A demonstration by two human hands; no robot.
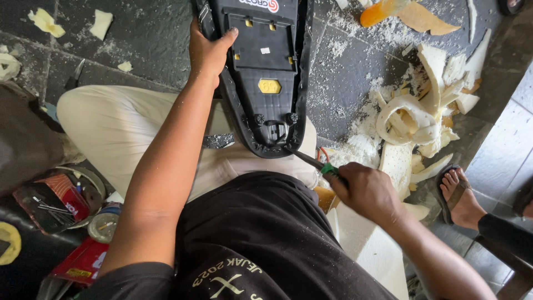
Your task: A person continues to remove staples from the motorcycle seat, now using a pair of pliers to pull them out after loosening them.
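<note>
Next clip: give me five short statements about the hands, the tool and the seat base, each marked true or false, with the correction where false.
1. The left hand grips the edge of the black seat base. True.
2. The right hand holds a hammer. False: it holds a green-handled screwdriver.
3. The screwdriver tip meets the near end of the seat base. True.
4. The seat base lies flat on the floor, apart from the person. False: its near end rests on the person's lap, on the cream trousers.
5. Pale foam scraps lie on the dark floor to the person's right. True.
</note>
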